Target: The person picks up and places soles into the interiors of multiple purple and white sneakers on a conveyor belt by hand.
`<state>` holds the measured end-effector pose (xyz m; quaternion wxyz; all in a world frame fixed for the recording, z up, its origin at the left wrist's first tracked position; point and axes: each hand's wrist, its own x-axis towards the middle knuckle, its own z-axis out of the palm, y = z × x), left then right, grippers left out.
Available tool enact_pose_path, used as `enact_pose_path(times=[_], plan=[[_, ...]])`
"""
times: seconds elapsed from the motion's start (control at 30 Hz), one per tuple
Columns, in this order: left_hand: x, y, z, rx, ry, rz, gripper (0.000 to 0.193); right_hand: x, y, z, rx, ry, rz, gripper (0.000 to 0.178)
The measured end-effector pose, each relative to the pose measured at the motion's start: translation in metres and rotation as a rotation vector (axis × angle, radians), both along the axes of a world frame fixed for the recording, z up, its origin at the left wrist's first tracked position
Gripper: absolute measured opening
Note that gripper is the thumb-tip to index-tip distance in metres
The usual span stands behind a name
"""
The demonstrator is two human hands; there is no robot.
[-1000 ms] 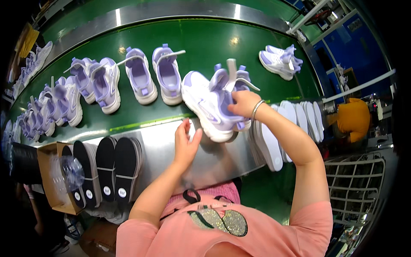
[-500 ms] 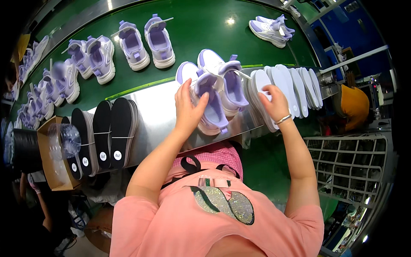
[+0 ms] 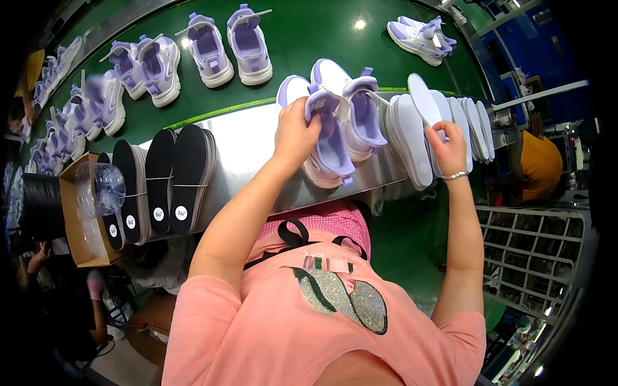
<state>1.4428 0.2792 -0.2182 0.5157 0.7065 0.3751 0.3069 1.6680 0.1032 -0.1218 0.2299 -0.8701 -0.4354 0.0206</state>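
Before me on the metal ledge stand two white-and-purple sneakers side by side, their heels toward me. My left hand (image 3: 295, 136) is closed on the tongue and collar of the left sneaker (image 3: 331, 157). The right sneaker (image 3: 365, 125) rests beside it, with a lace end sticking out. Over the white stacks, my right hand (image 3: 449, 149) pinches a single white insole (image 3: 421, 98) by its lower end, tilted with the other end up. Just left of that hand lies a stack of white insoles (image 3: 407, 138).
Bundled black insoles (image 3: 188, 174) lie on the ledge at left, beside a cardboard box (image 3: 78, 222) with clear plastic. Beyond the metal ledge (image 3: 241, 145), several sneakers (image 3: 159, 67) stand on the green surface (image 3: 309, 32). A white wire rack (image 3: 529, 248) is at my right.
My right hand has lifted one white insole off the stacks and moved right. My left fingers have closed on the left sneaker's tongue. The whole view has shifted slightly.
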Motion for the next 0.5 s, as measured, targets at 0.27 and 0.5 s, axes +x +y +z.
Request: enact_pose_path(times=[0.27, 0.5], plan=[[0.003, -0.014, 0.01, -0.027, 0.125, -0.008, 0.032, -0.106, 0.039, 0.044, -0.587, -0.383, 0.865, 0.005], [0.004, -0.026, 0.01, -0.014, 0.126, 0.018, 0.031, -0.122, 0.081, -0.039, -0.691, -0.134, 0.566, 0.012]])
